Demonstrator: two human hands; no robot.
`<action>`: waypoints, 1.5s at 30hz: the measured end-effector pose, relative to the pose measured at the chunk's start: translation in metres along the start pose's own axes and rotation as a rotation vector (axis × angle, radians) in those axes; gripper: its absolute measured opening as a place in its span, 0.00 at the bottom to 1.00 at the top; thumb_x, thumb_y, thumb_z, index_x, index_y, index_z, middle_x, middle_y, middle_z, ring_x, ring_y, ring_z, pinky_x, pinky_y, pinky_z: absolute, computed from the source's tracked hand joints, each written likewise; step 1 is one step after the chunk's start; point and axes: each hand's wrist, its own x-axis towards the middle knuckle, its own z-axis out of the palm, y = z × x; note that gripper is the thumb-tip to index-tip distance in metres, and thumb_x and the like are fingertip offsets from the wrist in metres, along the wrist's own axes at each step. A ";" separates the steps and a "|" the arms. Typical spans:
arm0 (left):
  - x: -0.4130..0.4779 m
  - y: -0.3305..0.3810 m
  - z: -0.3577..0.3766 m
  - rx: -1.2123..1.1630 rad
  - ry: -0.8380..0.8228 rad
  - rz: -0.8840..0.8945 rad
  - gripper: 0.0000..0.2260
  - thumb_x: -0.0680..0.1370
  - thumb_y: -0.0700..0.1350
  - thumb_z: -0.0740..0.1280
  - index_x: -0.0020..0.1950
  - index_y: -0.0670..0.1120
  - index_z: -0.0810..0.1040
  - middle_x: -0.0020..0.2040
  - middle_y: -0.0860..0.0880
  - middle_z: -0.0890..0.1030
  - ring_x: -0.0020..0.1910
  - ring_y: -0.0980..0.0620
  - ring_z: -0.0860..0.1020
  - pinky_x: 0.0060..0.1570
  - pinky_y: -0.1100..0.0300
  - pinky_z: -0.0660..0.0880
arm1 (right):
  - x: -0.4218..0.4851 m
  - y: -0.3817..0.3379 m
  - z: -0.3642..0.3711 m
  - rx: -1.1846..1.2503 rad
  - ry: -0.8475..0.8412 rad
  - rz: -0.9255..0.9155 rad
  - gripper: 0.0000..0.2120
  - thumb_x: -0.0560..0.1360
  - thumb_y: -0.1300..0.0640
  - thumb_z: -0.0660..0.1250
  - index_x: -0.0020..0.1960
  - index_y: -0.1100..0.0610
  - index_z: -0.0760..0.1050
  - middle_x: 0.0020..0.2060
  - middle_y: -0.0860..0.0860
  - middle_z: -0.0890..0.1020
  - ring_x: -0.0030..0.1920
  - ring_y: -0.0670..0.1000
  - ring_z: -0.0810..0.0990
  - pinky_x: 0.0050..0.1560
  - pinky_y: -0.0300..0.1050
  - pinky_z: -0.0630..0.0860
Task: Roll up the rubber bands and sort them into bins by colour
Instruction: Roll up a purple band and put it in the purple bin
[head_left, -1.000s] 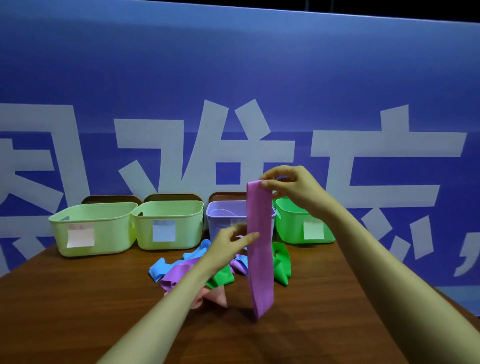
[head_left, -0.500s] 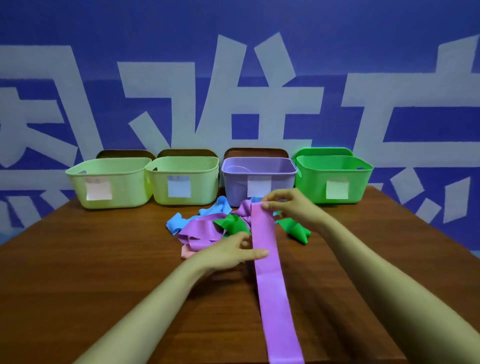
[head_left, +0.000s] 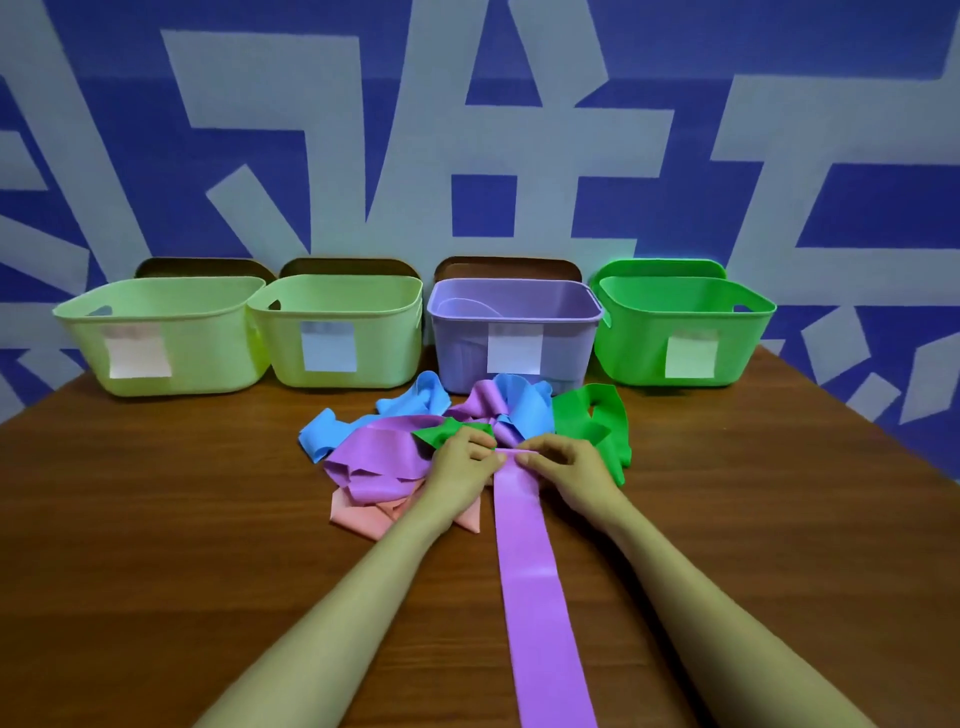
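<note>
- standing in a row along the far edge of the wooden table (head_left: 156, 519), from the left: a pale green bin (head_left: 208, 353) with a pink note, a second pale green bin (head_left: 384, 353) with a blue note, a purple bin (head_left: 457, 353), then a green bin (head_left: 634, 353).
- a loose pile lies just in front of the purple bin: blue band (head_left: 322, 439), crumpled purple band (head_left: 379, 457), pink band (head_left: 358, 517) underneath, green band (head_left: 597, 421) at the right.
- the left hand (head_left: 460, 465), fingers curled, pinches the left corner of the long purple band (head_left: 535, 597) at its far end.
- this band lies flat on the table, running between the forearms toward the camera.
- the right hand (head_left: 571, 465) pinches the right corner, fingers curled too; the end seems folded over, though the fingertips hide it.
</note>
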 end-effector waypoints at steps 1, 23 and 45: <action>0.000 -0.001 0.001 -0.042 -0.005 -0.005 0.07 0.74 0.37 0.70 0.50 0.39 0.74 0.39 0.46 0.78 0.36 0.50 0.77 0.41 0.57 0.79 | 0.000 0.001 0.000 0.007 0.005 -0.008 0.03 0.74 0.61 0.71 0.48 0.59 0.81 0.35 0.46 0.81 0.32 0.38 0.74 0.35 0.30 0.71; 0.003 -0.008 0.002 -0.451 -0.124 -0.020 0.07 0.76 0.39 0.69 0.52 0.38 0.81 0.46 0.41 0.83 0.46 0.48 0.81 0.48 0.58 0.78 | 0.001 0.005 0.002 0.062 0.076 -0.140 0.08 0.74 0.68 0.68 0.46 0.56 0.83 0.41 0.49 0.82 0.36 0.38 0.79 0.38 0.28 0.71; 0.000 -0.010 0.003 -0.409 -0.069 0.056 0.05 0.76 0.37 0.69 0.50 0.41 0.80 0.48 0.41 0.83 0.47 0.50 0.82 0.45 0.64 0.79 | 0.003 -0.005 0.000 0.350 -0.063 0.111 0.02 0.74 0.62 0.70 0.44 0.59 0.82 0.37 0.52 0.82 0.39 0.46 0.78 0.40 0.37 0.74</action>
